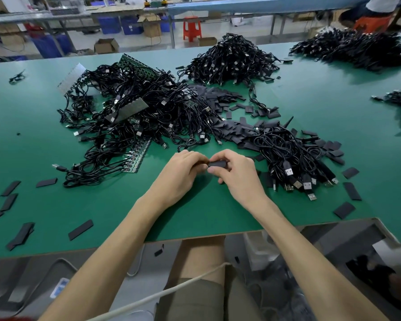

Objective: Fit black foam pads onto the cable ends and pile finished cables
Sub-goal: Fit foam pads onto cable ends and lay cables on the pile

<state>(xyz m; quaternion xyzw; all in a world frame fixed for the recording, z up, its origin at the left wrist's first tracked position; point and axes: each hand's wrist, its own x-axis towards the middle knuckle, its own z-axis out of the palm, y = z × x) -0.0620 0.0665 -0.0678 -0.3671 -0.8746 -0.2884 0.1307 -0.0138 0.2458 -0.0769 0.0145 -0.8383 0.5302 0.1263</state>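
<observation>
Between both hands, just above the green table [56, 144] near its front edge, sits the pad [217, 163], a short black foam sleeve pinched in the right hand [235, 174], fingers clamped along its sides so the open mouth faces left. Left hand [183, 171] is curled tight right against that mouth, closed on something I can't see, presumably a cable end being fed in; the cable itself is hidden by the fingers. Holding the work low and central keeps both supplies within easy reach: loose pads [232, 130] scattered just beyond the hands, and a tangle of cables [134, 112] to the left with green circuit strips mixed in. Right of the hands lies a smaller bunch [292, 156], USB plugs fanned toward the edge, likely the finished pile. Further back, two more heaps [232, 59]. No bins on the table; blue crates [109, 25] and open cartons stand on the floor beyond, contents too far to tell.
</observation>
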